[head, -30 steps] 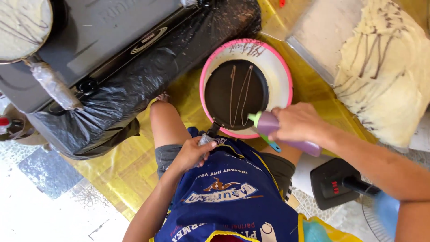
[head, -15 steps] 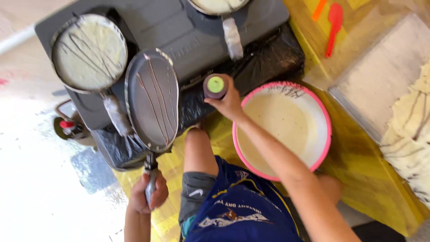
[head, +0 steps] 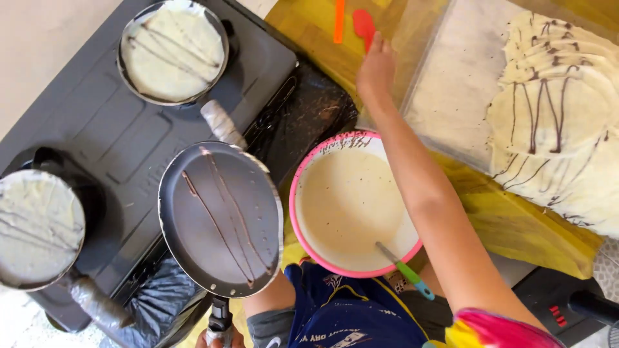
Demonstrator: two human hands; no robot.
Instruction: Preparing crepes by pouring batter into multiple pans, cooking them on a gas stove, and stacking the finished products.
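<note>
Done: 2 crepes point(head: 173, 51) cooked on the stove point(head: 116, 142); stack point(head: 554, 122) filled the tray.
Left: dark pan point(head: 219, 219) carried only chocolate lines, no batter point(head: 351, 203).
Left hand point(head: 216, 339): fingers wrapped around the pan handle.
Right hand point(head: 376, 67): fingers loosely extended, touching the red spatula point(head: 364, 26), not gripping.

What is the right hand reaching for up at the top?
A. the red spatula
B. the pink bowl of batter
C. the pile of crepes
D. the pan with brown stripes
A: the right hand stretches up over the yellow cloth, its fingers at the red spatula, far from the pink bowl.
</note>
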